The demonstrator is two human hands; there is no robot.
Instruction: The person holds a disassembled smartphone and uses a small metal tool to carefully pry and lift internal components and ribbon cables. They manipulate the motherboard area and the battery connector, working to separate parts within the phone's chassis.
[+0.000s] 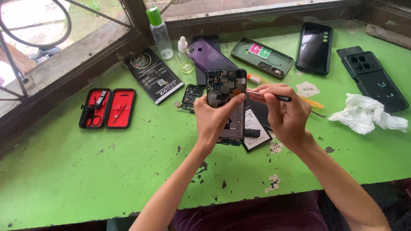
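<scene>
The left hand [212,117] grips an opened phone [226,105] upright above the green table [85,171], mid-disassembly; the right hand [284,113] pinches tweezers [269,96] at its upper edge. Lifting the part likely needs a steady, gentle pull.

- Setting: small phone-repair bench, informal workshop.
- Work surface: green-painted table [85,171], paint chipped, pushed against a weathered window frame [85,55] along its far edge.
- Evidence: opened phone [226,107] with circuit board exposed; loose back covers [314,42] near far right corner; red tool case [108,108] at left edge; dropper bottle [184,56] by window.
</scene>
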